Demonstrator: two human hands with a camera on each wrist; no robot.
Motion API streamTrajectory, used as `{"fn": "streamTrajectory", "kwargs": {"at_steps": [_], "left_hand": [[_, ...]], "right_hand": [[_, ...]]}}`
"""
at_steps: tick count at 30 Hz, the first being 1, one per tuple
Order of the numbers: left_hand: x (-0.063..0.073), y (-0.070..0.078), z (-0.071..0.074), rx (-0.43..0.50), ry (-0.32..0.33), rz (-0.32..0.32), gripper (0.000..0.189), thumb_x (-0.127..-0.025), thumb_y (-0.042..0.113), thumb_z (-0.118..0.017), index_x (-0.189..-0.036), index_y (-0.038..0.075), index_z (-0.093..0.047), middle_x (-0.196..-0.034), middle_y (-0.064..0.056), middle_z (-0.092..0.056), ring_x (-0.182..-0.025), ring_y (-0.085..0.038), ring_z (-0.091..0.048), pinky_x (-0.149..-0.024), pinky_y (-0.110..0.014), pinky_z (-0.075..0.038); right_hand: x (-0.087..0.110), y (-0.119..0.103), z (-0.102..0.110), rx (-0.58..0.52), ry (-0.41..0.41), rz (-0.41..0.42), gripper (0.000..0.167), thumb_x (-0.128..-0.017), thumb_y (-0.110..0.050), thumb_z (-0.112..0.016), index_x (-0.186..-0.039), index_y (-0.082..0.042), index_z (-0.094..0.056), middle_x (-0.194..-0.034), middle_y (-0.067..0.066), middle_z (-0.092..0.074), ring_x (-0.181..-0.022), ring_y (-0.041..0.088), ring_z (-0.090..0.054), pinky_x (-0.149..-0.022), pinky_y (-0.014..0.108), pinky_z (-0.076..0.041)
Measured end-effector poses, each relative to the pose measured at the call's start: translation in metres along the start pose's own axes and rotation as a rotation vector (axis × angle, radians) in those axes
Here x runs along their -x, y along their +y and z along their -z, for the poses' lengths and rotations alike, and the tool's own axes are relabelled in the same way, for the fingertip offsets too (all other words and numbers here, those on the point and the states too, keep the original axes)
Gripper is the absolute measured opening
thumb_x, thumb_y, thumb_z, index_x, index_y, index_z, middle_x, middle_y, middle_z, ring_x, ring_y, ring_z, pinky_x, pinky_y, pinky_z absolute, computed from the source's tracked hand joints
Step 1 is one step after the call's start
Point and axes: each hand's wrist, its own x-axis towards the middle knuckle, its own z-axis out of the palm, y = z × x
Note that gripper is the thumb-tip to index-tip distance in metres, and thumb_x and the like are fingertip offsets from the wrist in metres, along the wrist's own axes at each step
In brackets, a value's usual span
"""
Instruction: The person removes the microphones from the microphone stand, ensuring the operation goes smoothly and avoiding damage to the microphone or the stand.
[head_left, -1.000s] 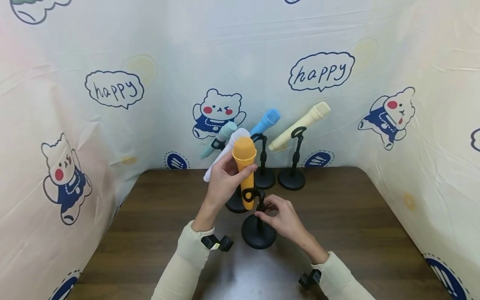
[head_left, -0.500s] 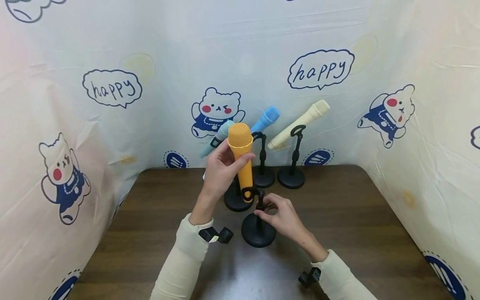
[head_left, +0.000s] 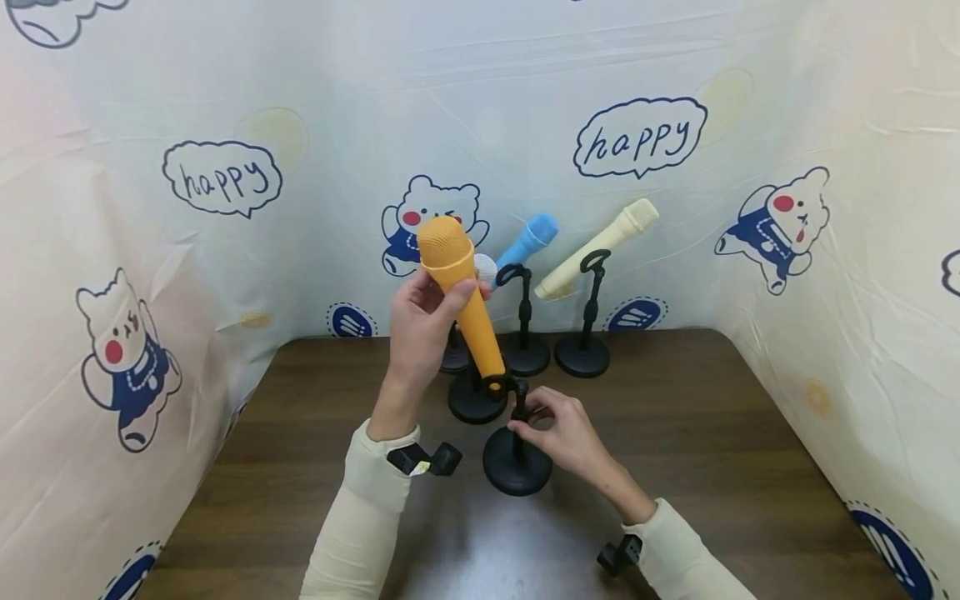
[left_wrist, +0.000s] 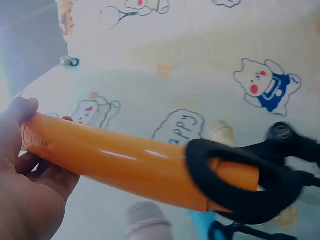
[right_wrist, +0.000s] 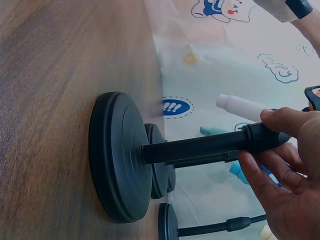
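Observation:
My left hand (head_left: pixel 423 329) grips an orange microphone (head_left: pixel 472 312) just below its mesh head, thumb across the front. The microphone tilts, head up and to the left. Its tail end passes through the black ring clip (left_wrist: pixel 195 165) of the nearest microphone stand (head_left: pixel 517 462), as the left wrist view shows. Around the upper post of that stand, my right hand (head_left: pixel 564 433) pinches with thumb and fingers. The round base (right_wrist: pixel 120 157) of the stand rests on the table.
Behind are several more black stands. A blue microphone (head_left: pixel 531 237) and a cream microphone (head_left: pixel 600 247) lean in two of them. A white microphone (right_wrist: pixel 242 107) and a teal microphone (right_wrist: pixel 212 131) show in the right wrist view. A printed cloth (head_left: pixel 337 100) surrounds the wooden table (head_left: pixel 660 417).
My left hand has moved up and left, tilting the orange microphone leftward, and its tail has come into the ring clip. The right hand and the near stand stay in place.

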Motion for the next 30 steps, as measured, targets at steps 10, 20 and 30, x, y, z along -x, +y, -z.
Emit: {"fn": "streamTrajectory", "kwargs": {"at_steps": [10,20,30], "left_hand": [[-0.009,0.017,0.015,0.067,0.089,-0.088,0.049,-0.101,0.035,-0.075,-0.135,0.002,-0.061,-0.108,0.000,-0.072,-0.096,-0.017,-0.076,-0.102,-0.035,-0.061],[-0.008,0.021,0.035,0.127,0.074,-0.071,0.043,-0.100,0.031,-0.074,-0.136,0.010,-0.062,-0.107,-0.004,-0.068,-0.091,-0.018,-0.072,-0.099,-0.034,-0.061],[-0.004,0.016,0.063,0.154,0.077,-0.116,0.035,-0.104,0.020,-0.063,-0.137,0.010,-0.056,-0.102,-0.005,-0.070,-0.077,-0.016,-0.069,-0.077,-0.024,-0.062]], "right_hand": [[0.000,0.001,-0.002,0.015,0.014,0.027,0.018,-0.090,-0.012,-0.087,-0.101,-0.014,-0.073,-0.099,0.000,-0.075,-0.088,0.012,-0.074,-0.083,0.042,-0.066],[0.000,-0.001,-0.003,0.002,0.020,0.030,0.018,-0.089,-0.010,-0.087,-0.099,-0.014,-0.072,-0.098,0.000,-0.073,-0.087,0.011,-0.074,-0.083,0.046,-0.066],[0.002,-0.003,-0.003,0.013,0.022,0.028,0.018,-0.089,-0.009,-0.087,-0.099,-0.012,-0.072,-0.098,0.001,-0.074,-0.087,0.013,-0.075,-0.082,0.045,-0.066]]}}
